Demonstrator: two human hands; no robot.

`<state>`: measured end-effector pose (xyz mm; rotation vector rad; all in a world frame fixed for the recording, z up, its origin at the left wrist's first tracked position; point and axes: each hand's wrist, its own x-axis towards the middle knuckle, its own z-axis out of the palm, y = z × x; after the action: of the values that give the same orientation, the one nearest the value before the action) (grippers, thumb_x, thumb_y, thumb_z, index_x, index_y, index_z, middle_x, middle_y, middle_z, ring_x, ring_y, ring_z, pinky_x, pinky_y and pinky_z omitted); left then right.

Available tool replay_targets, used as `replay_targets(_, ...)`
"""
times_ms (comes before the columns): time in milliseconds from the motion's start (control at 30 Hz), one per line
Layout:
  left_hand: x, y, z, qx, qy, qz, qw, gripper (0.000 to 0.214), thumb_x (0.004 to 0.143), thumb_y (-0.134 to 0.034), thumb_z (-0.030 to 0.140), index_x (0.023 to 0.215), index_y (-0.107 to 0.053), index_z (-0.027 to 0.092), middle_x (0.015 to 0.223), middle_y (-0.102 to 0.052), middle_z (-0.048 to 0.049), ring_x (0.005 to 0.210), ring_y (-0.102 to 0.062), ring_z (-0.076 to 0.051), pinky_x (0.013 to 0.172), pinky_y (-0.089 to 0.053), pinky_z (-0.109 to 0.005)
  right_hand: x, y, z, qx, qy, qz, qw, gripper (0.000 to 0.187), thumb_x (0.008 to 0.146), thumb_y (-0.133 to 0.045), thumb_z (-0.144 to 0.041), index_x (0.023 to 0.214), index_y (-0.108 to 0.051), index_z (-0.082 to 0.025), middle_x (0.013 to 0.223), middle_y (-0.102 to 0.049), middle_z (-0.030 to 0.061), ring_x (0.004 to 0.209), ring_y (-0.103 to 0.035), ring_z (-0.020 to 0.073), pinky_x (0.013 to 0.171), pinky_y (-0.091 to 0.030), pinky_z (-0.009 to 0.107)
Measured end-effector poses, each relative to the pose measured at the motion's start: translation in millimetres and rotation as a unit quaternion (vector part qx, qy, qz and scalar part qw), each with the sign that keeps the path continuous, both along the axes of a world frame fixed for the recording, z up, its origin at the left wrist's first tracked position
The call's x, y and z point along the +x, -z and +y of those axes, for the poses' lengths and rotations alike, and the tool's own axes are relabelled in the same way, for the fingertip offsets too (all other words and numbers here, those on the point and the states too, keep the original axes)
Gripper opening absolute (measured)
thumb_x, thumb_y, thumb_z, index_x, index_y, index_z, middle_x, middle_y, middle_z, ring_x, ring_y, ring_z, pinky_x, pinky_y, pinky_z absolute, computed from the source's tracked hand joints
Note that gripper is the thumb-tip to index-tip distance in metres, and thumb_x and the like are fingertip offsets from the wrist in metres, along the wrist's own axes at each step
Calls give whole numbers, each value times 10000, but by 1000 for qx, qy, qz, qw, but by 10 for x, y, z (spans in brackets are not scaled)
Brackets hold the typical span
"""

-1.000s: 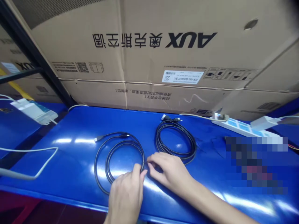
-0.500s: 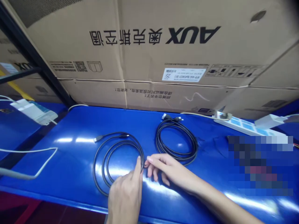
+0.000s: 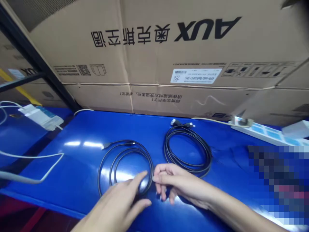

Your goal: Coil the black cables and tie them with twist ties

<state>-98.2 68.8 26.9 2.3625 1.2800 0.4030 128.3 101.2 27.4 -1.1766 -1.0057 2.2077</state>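
A loosely coiled black cable (image 3: 99, 175) lies on the blue tabletop, its silver-ended plug and a smaller plug at the coil's top. My right hand (image 3: 175, 180) is closed, thumb and forefinger pinched on the coil's right edge while its other fingers curl below. Over the coil's near side is my left hand (image 3: 120, 201), thumb and forefinger apart, nothing gripped between them. It hides the lower part of the loops. A second coiled black cable (image 3: 209, 154), its two plugs at the top, rests just beyond my right hand.
A large cardboard box (image 3: 149, 61) with upside-down print stands along the back. White power strips lie at the right (image 3: 263, 131) and the far left (image 3: 43, 117). A white cord (image 3: 51, 167) bends across the left side. A dark metal post (image 3: 31, 48) rises at left; a pixelated patch covers the right.
My left hand has lifted off the cable, its forefinger and thumb spreading apart. My right thumb and forefinger have closed at the coil's edge. The view has shifted slightly.
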Motion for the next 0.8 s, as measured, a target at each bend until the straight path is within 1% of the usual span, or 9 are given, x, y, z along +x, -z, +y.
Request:
replay_targets(100,17,80,-59,211,62,40,975,200,1011,-510,289,1015,-675,177,783,-758,-24,651,-729,-214,617,-554,-318,35,-10,-56,9,-9,-17,1000,433,778,-763,-545,812,-526,-184,682,-646,-17,563,-601,94,449,-486,154)
replay_targets(200,12,198,-141,362,60,34,930,234,1021,-488,199,869,-660,157,583,-658,24,481,-632,-172,519,-471,-314,74,-35,-123,20,-42,-52,998,498,804,-686,-658,835,-481,-205,654,-619,-35,529,-570,87,458,-492,169)
replay_targets(267,-35,225,-178,388,63,15,920,201,1016,-532,227,911,-675,132,544,-642,41,446,-601,-142,498,-441,-302,98,-52,-157,39,-71,-79,994,528,818,-637,-711,862,-471,-212,663,-614,-36,524,-564,88,466,-495,179)
replay_targets(333,-108,212,-196,376,79,9,923,254,1021,-533,267,845,-667,144,509,-604,50,425,-568,-130,472,-407,-300,129,-65,-178,64,-90,-109,988,522,840,-601,-718,885,-470,-214,681,-618,-32,519,-559,89,477,-496,190)
replay_targets(467,-258,172,-206,320,80,37,943,488,1063,-359,356,639,-549,208,519,-566,19,434,-544,-152,457,-366,-320,271,-104,-181,159,-48,-214,963,438,904,-515,-660,907,-481,-223,723,-616,-10,560,-589,133,501,-519,238)
replay_targets(533,-300,188,-220,305,56,46,950,565,1066,-275,466,637,-541,213,535,-574,6,446,-546,-165,467,-366,-325,394,-148,-170,252,-10,-307,918,408,933,-487,-630,917,-523,-223,757,-632,18,623,-619,174,525,-531,268)
replay_targets(633,-312,238,-260,316,48,44,946,597,1028,-313,582,602,-511,214,505,-544,20,431,-519,-154,473,-349,-323,618,-220,-137,380,10,-430,819,410,950,-482,-604,910,-626,-222,842,-717,82,771,-683,249,636,-548,324)
replay_targets(733,-339,242,-297,340,51,19,939,572,997,-377,621,645,-549,204,563,-585,10,521,-573,-169,560,-410,-323,877,-239,-73,445,0,-519,730,423,927,-487,-588,972,-723,-240,973,-785,109,864,-739,319,738,-567,411)
replay_targets(800,-418,198,-283,339,20,-1,941,604,995,-302,663,831,-641,191,732,-680,-38,691,-648,-217,696,-481,-356,1036,-234,-13,466,10,-591,658,435,913,-474,-568,1004,-749,-243,998,-799,118,862,-755,360,751,-567,471)
